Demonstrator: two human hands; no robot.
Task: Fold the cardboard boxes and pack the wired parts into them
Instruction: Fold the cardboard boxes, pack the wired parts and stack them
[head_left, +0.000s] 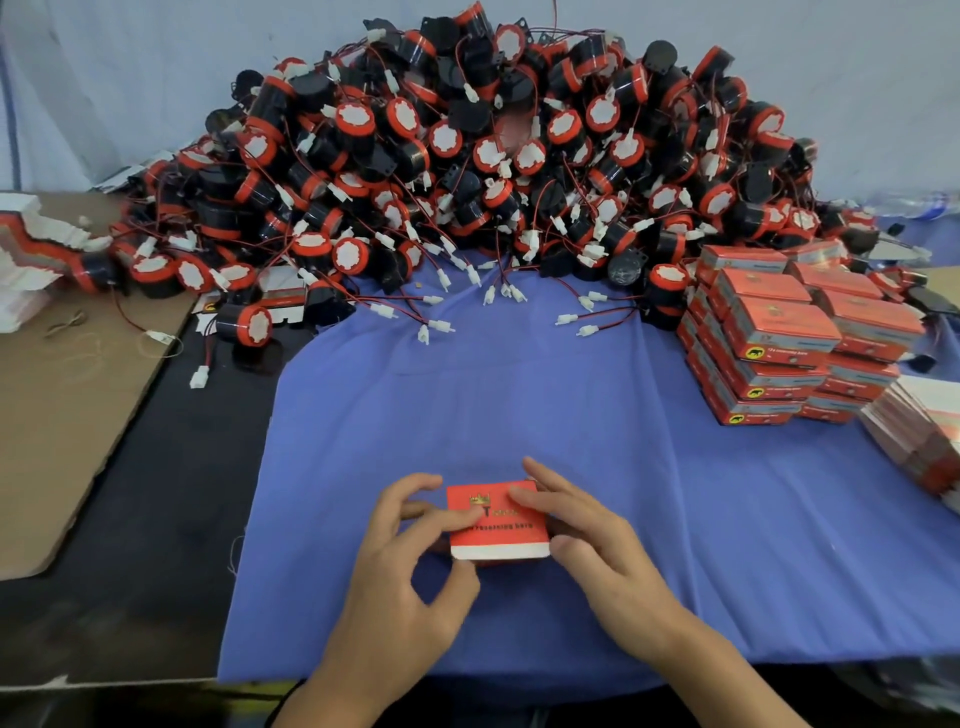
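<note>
A small red cardboard box with a white front edge lies on the blue cloth near me. My left hand grips its left side, fingers curled over the top and thumb at the front corner. My right hand holds the right side, with fingers laid across the top and thumb against the front right corner. A big heap of black and red wired parts with white connectors fills the back of the table.
Stacked closed red boxes stand at the right. Flat unfolded box blanks lie at the far right and far left. A brown cardboard sheet with rubber bands covers the left side.
</note>
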